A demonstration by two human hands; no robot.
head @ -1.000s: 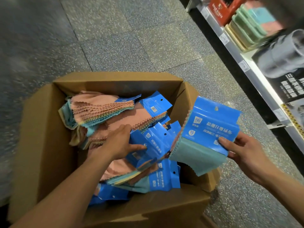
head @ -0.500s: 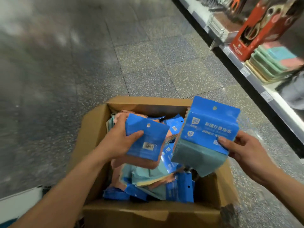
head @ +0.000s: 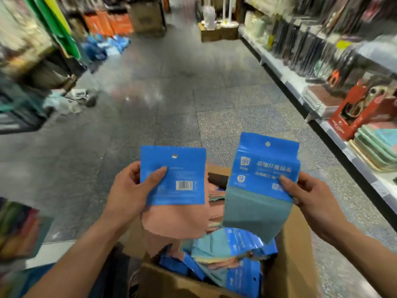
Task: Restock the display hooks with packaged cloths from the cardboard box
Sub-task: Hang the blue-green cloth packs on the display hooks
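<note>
Head view. The left hand grips a pink cloth pack at its left edge: the thumb lies across the blue header card and the fingers are curled behind it. The card's back faces the camera, showing a barcode and a hang hole at the top. The pink cloth hangs below the card.

The right hand grips a teal cloth pack at its right edge, thumb on the printed front of the blue card and fingers behind. This pack is noticeably thick, and the teal cloth hangs below the card.

Both packs are held upright, side by side but apart, above the open cardboard box. The box stands on the tiled floor directly below the hands. Inside it lie loose packs with blue cards and pink, teal and yellow cloths, piled in no order.

A shelf runs along the right of the aisle. It carries a red carton and a stack of pastel cloths. The goods further along and on the left side of the aisle are too blurred to identify.
</note>
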